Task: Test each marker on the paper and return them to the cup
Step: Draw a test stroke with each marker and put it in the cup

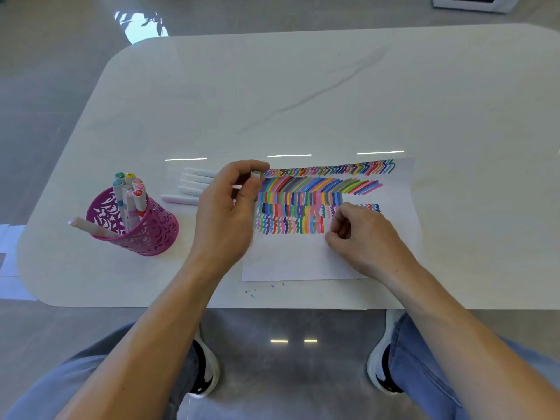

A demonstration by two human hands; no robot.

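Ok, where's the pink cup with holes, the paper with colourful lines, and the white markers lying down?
Pink cut-out metal cup point(153, 234): head view, front wall.
White paper with colourful lines point(291, 259): head view, bare lower part.
White markers lying flat point(178, 199): head view, nearest barrel.

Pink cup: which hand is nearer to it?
Left. The left hand, pinching a marker, is just right of the pink cup; the right hand rests farther right, on the paper.

We are logging the left hand point(230, 207) pinching a marker point(256, 174) over the paper's point(303, 262) left edge | right hand point(360, 234) resting curled on the paper, grip unclear | pink cup point(151, 234) holding capped markers point(130, 192) | white markers point(191, 189) lying between cup and paper.
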